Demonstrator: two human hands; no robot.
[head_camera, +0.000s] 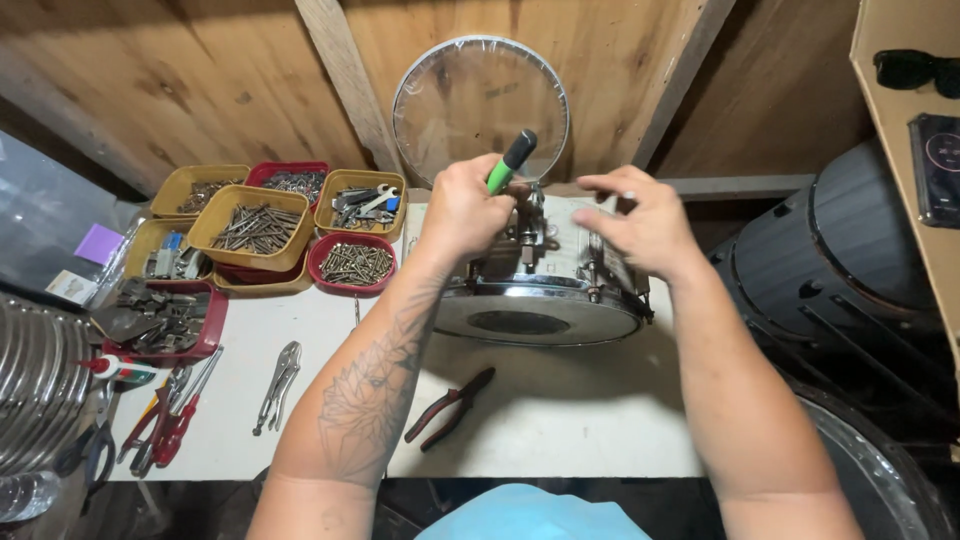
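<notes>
We see the left hand (462, 208) wrapped in a fist around a screwdriver (511, 161) with a green and black handle, just above the middle of the frame. The right hand (640, 222) rests on the top edge of a chrome drum (540, 300) at the centre, its fingers curled together; we cannot tell whether they pinch anything. Red pliers (450, 406) lie on the white table (560, 420) below, and trays of screws (258, 228) sit at upper left.
</notes>
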